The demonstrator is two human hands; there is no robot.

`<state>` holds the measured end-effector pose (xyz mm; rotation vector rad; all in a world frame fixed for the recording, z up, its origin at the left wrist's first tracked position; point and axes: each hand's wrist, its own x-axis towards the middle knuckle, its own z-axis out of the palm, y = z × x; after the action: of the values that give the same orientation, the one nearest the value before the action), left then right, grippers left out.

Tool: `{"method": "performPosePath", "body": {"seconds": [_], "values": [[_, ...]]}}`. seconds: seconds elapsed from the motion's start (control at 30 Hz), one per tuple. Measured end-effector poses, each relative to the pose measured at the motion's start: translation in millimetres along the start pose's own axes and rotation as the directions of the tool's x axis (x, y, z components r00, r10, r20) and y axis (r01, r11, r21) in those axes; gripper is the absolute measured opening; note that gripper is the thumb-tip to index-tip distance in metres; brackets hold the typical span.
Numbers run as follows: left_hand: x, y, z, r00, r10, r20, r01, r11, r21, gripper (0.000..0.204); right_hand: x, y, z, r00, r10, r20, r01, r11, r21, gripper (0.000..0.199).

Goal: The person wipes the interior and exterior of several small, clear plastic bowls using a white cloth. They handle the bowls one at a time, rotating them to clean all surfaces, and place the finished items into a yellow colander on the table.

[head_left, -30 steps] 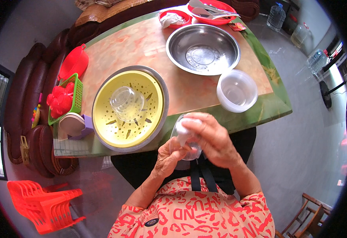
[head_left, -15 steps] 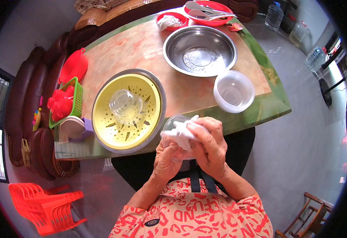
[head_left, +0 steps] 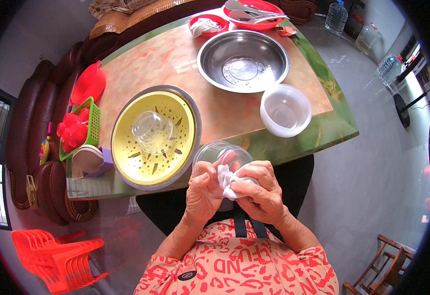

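Observation:
Close to my body, at the table's near edge, I hold a clear plastic bowl (head_left: pixel 214 153) tilted up. My left hand (head_left: pixel 202 191) is closed on its rim. A white cloth (head_left: pixel 230 183) is bunched in my right hand (head_left: pixel 261 191) and pressed against the bowl's near side. To the left, a yellow colander (head_left: pixel 126 135) sits in a metal basin (head_left: pixel 174 183), with clear plastic bowls (head_left: pixel 152 132) inside it. A stack of clear bowls (head_left: pixel 286 110) stands on the table to the right of my hands.
A large steel basin (head_left: pixel 243 61) stands at mid-table. Beyond it are a red bowl with a cloth (head_left: pixel 222 23) and a red basin of ladles (head_left: pixel 259 24). Along the left edge stand a green basket (head_left: pixel 94 123), a red basin (head_left: pixel 88 83) and a purple box (head_left: pixel 102 162).
The bowl in my hands has turned so more of its clear wall shows on the far side. The cloth has moved down toward me, and my right hand has lowered with it.

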<state>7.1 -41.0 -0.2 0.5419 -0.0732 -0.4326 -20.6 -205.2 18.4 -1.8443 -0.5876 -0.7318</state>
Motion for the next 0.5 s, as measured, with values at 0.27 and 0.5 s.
{"method": "performPosePath", "body": {"seconds": [0.27,0.5], "values": [[-5,2,0,0.998,-0.047,0.039,0.042,0.992,0.115,0.017,24,11,8,0.985,0.088,-0.146,-0.124,0.957,-0.264,0.037],[-2,2,2,0.998,0.012,-0.059,-0.005,0.992,0.127,0.015,-3,4,8,0.961,0.244,-0.131,-0.267,0.941,-0.207,0.033]]}}
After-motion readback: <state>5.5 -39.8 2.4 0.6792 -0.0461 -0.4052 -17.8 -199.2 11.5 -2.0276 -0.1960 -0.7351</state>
